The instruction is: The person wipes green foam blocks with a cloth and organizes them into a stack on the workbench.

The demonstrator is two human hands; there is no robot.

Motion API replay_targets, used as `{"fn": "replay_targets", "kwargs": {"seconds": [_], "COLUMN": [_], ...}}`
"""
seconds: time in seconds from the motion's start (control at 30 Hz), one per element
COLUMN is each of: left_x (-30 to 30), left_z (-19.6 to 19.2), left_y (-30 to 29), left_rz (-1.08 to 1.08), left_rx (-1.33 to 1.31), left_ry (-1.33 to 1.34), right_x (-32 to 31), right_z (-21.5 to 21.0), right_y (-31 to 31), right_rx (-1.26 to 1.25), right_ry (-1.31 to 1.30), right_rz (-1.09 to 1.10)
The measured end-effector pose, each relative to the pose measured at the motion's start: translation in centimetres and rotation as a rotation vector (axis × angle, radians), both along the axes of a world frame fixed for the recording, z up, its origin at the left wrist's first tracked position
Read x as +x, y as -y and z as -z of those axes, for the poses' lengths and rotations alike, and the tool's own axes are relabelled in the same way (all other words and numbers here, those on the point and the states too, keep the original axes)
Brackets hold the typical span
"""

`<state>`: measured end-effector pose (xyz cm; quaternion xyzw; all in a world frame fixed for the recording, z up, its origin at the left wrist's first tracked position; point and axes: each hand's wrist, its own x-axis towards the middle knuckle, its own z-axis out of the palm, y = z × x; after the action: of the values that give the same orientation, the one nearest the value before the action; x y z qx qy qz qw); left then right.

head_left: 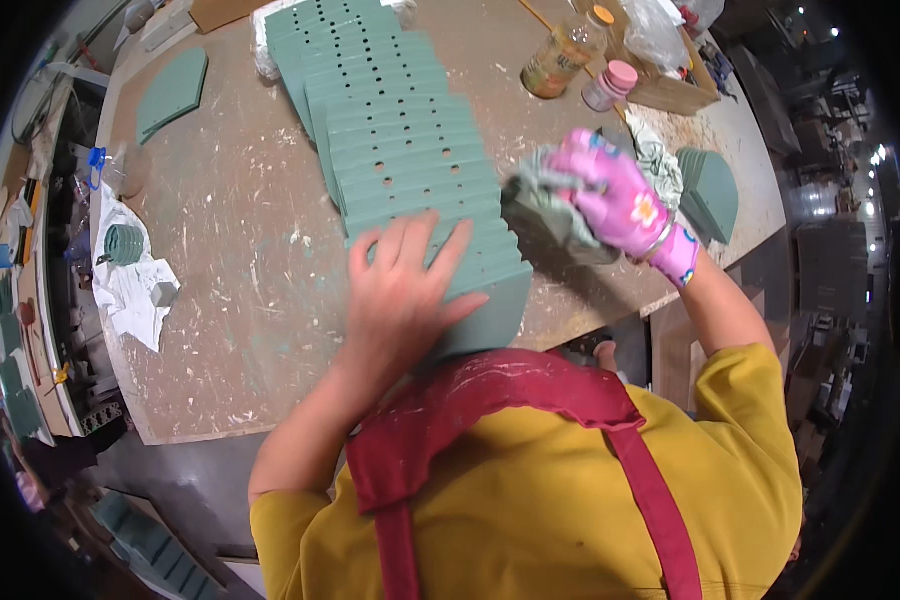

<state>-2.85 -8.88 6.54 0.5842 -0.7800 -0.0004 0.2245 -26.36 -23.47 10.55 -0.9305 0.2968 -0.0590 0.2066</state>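
left hand bare, flat, fingers spread on the overlapping green tiles | right hand pink-gloved, gripping a rag just right of the tiles | tabletop paint-flecked beneath

Paint-flecked workbench, overlapping green panels, bottle, jar

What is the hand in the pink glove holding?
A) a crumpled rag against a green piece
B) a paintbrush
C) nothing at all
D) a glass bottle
A: the right hand in its pink glove grips a crumpled rag pressed on a green piece, while the bare left hand lies flat on the row of green panels.
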Motion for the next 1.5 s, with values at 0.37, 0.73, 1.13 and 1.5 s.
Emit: {"fn": "replay_targets", "kwargs": {"seconds": [0.37,0.73,1.13,1.5], "left_x": [0.8,1.2,0.3,1.2], "left_z": [-2.3,-3.1,3.5,5.5], "left_y": [2.5,1.0,-3.6,-4.2], "left_rz": [0.178,0.125,-0.310,-0.315], "left_rx": [0.173,0.232,0.444,0.291], "left_ry": [-0.013,-0.029,-1.553,-1.006], "right_x": [-0.2,-2.0,12.0,15.5], "right_z": [5.8,3.1,1.7,0.4], "right_y": [-5.4,-2.0,-2.6,-2.4], "right_rx": [0.194,0.168,-0.143,-0.040], "right_ry": [0.205,0.323,0.052,-0.022], "right_rz": [0.093,0.204,-0.457,-0.438]}}
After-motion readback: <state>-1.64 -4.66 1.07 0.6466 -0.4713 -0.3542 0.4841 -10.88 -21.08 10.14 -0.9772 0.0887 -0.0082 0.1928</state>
